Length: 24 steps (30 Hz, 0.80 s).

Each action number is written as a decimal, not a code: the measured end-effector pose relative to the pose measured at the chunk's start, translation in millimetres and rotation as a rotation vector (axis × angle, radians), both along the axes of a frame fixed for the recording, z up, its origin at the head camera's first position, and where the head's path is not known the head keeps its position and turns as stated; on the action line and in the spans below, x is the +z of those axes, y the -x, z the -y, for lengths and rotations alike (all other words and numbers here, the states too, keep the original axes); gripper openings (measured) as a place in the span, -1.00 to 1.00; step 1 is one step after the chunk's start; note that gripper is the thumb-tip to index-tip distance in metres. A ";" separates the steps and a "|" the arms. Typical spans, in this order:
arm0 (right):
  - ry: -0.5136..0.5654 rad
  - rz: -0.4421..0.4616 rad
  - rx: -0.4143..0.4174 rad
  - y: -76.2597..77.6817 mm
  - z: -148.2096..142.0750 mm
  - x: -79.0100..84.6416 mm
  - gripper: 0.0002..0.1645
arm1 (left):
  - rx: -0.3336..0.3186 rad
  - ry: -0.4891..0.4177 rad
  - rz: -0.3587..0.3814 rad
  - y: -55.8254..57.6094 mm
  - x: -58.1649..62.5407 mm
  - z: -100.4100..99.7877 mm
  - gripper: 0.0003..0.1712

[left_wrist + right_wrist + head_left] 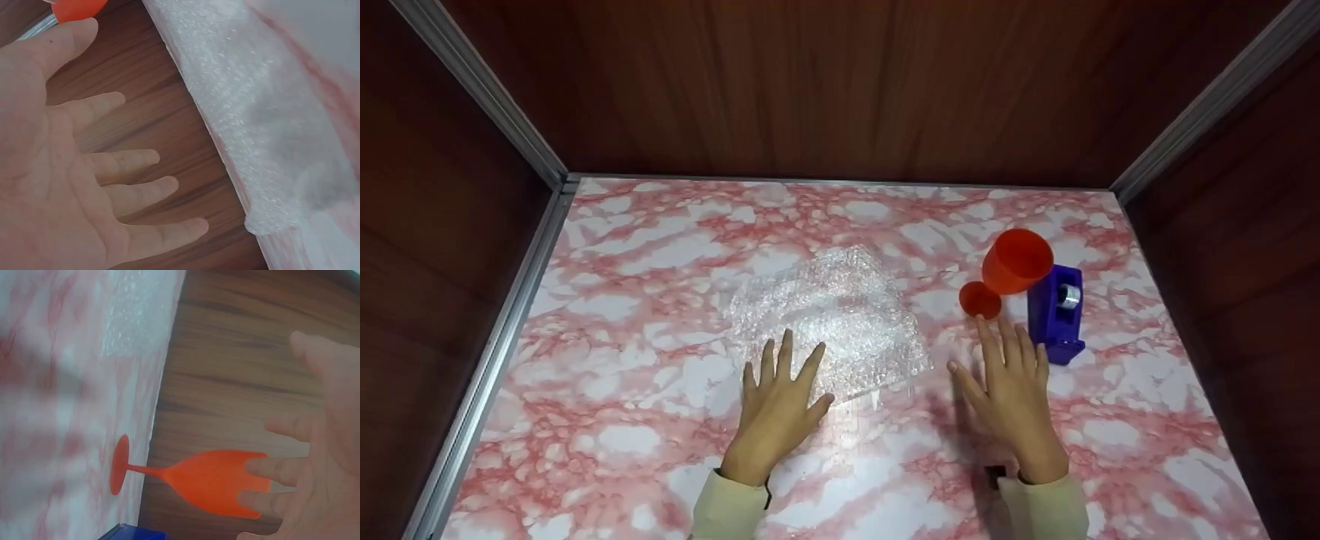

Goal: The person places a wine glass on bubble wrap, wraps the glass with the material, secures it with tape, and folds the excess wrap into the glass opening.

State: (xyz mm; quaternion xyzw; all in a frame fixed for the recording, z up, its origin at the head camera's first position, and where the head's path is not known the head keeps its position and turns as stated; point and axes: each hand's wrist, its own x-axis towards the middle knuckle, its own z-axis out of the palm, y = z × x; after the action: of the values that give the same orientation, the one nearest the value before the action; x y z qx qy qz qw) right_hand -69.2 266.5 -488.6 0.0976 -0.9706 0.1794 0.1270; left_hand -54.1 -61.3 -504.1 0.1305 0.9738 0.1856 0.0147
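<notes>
Hovering with fingers spread, the left hand has bubble wrap beneath and beyond its fingertips; the right hand, fingers also parted, has an orange goblet upright just past its fingertips, a blue tape dispenser near its little finger.

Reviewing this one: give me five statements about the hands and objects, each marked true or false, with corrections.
1. In the head view, the blue tape dispenser is right of the orange goblet. True.
2. The bubble wrap lies spread out on the table. True.
3. The orange goblet lies on its side. False: it stands upright.
4. The left hand is clenched. False: its fingers are spread.
5. The right hand grips the tape dispenser. False: it holds nothing.
</notes>
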 end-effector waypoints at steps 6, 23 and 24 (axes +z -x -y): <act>0.084 -0.004 -0.023 9.9 -10.8 -4.2 -0.08 | 0.001 -0.051 -0.007 -5.0 -11.8 11.8 -0.31; 0.452 0.331 -0.131 60.2 -44.1 -27.5 -0.04 | 0.040 -0.115 -0.144 -17.2 -40.0 28.8 -0.53; 0.505 0.343 -0.139 64.5 -44.8 -29.5 -0.08 | 0.042 -0.119 -0.156 -17.2 -40.9 29.1 -0.53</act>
State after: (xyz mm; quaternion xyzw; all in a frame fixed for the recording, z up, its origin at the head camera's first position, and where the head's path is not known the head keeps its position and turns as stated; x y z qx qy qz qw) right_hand -133.7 311.3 -518.1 -0.0353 -0.9069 0.4197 -0.0065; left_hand -36.9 -90.4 -545.0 0.1249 0.9617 0.2327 -0.0730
